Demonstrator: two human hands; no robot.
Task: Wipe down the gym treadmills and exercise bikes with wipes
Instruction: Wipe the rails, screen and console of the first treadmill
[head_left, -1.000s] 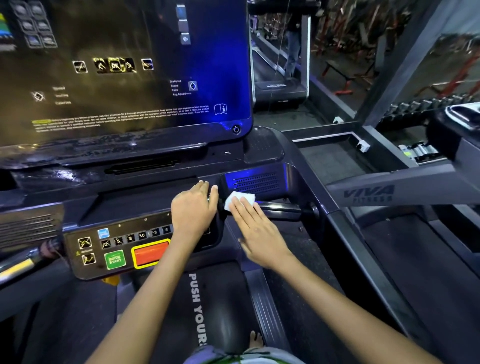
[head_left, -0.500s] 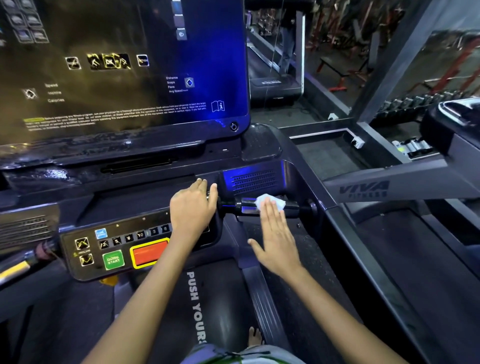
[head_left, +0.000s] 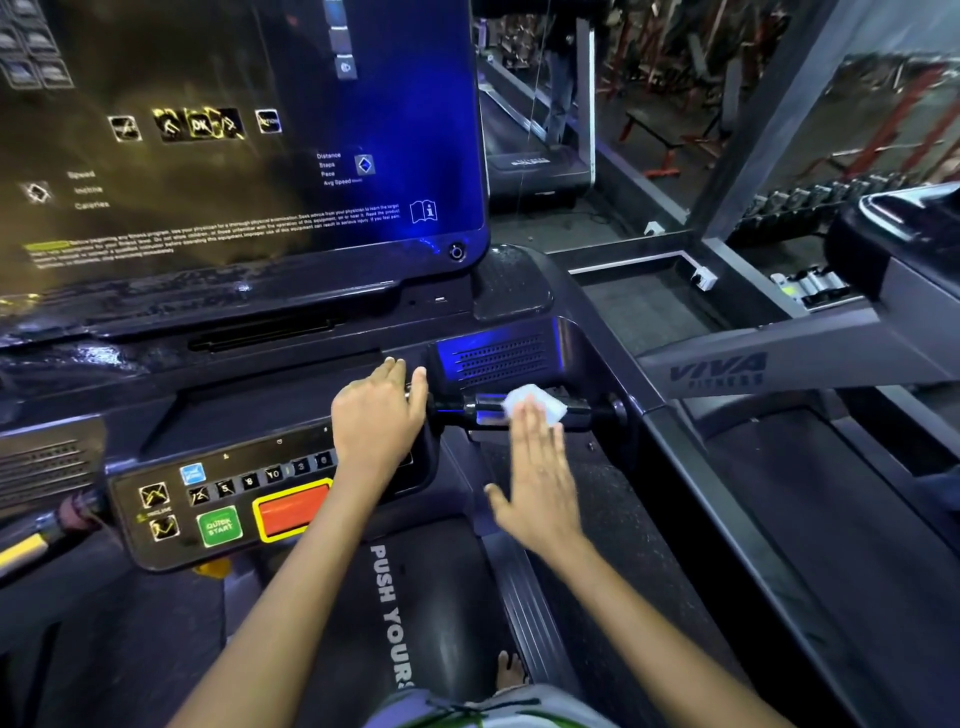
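Observation:
I stand on a dark treadmill with a big lit screen (head_left: 234, 156) and a button console (head_left: 234, 499) below it. A small white wipe (head_left: 537, 402) lies on the short horizontal handlebar (head_left: 582, 408) right of the console. My right hand (head_left: 535, 478) presses the wipe onto the bar with straight fingers, thumb spread to the left. My left hand (head_left: 376, 415) rests on the console's right end, fingers curled over its top edge.
The console carries a green quick-start button (head_left: 219, 526) and a red stop button (head_left: 292, 512). A neighbouring treadmill's grey arm (head_left: 753, 369) marked VIVA runs along the right. The running belt (head_left: 405, 623) lies below, a bare toe visible. Dumbbell racks and benches stand beyond.
My right hand has slid the wipe to the right along the handlebar, away from the console. The left hand has stayed in place on the console.

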